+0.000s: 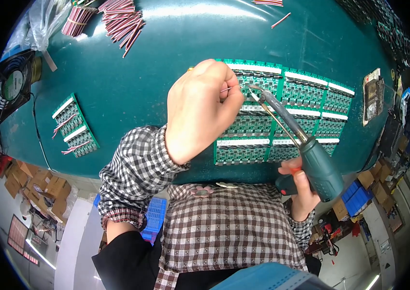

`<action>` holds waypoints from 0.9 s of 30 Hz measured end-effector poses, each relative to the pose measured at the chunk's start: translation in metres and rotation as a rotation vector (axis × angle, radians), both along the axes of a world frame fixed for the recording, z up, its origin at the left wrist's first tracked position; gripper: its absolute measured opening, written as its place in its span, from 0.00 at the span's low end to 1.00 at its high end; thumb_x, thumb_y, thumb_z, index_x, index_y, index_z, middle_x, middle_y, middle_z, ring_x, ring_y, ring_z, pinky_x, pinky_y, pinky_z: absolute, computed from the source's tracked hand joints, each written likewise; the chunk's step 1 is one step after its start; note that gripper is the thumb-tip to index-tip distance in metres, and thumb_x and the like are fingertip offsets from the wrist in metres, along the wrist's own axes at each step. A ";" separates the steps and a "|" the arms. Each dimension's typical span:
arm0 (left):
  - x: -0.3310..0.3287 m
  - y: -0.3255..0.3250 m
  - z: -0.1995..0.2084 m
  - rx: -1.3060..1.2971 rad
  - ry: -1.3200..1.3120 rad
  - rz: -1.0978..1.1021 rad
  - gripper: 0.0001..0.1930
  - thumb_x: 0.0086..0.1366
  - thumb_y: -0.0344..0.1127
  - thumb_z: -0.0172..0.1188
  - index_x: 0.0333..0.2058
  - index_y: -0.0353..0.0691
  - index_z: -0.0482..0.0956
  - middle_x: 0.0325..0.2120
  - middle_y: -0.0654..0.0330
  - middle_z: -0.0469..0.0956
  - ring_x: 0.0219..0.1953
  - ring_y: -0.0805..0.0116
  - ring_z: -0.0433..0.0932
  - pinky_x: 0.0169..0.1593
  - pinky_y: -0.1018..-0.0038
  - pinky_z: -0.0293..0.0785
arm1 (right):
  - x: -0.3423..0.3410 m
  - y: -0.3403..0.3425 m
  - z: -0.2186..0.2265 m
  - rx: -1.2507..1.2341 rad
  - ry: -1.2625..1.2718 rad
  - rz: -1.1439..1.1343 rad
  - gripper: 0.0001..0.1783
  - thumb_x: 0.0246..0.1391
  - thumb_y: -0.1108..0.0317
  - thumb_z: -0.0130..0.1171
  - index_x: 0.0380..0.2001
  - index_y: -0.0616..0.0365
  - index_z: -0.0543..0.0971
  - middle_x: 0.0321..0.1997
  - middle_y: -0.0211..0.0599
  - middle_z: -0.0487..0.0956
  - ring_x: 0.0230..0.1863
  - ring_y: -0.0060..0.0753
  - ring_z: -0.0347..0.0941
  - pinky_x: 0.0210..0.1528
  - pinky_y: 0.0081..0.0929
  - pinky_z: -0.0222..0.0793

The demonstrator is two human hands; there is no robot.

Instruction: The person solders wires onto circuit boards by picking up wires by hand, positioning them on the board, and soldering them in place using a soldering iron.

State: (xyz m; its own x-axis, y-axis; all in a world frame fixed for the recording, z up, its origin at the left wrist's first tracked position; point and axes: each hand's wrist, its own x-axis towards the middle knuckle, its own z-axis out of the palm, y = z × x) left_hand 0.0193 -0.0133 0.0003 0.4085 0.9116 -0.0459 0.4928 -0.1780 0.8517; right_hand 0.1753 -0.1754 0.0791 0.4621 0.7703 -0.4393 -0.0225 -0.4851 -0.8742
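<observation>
My left hand (200, 101) is closed in a pinch on a thin wire (225, 89) over the left part of a group of green circuit boards (304, 92). Most of the wire is hidden behind my fingers. My right hand (305, 193) grips a dark green soldering gun (322, 169) by its handle, a finger near a red trigger. The gun slants up and left, with its tip close to the wire's end over a board; whether they touch I cannot tell. White strips and small dark parts line the boards in rows.
A smaller board (75, 126) with red-and-white wires lies at left. Wire bundles (118, 21) sit at the back left, beside a plastic bag (40, 21). A black fan (14, 84) stands at the left edge. A worn tray-like holder (372, 96) lies at right, below stacked boards (400, 41).
</observation>
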 end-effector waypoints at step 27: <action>0.000 0.002 0.002 0.004 -0.003 -0.004 0.05 0.44 0.26 0.58 0.19 0.39 0.71 0.16 0.61 0.69 0.20 0.64 0.71 0.26 0.71 0.67 | -0.003 0.003 0.000 -0.038 -0.026 0.012 0.16 0.51 0.68 0.54 0.38 0.71 0.71 0.30 0.47 0.75 0.30 0.38 0.75 0.35 0.33 0.74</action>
State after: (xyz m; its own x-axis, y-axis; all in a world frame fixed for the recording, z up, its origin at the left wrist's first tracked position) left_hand 0.0196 -0.0113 0.0025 0.4125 0.9101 -0.0408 0.4898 -0.1838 0.8523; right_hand 0.1728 -0.1720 0.0795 0.4648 0.7589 -0.4561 0.0061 -0.5178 -0.8555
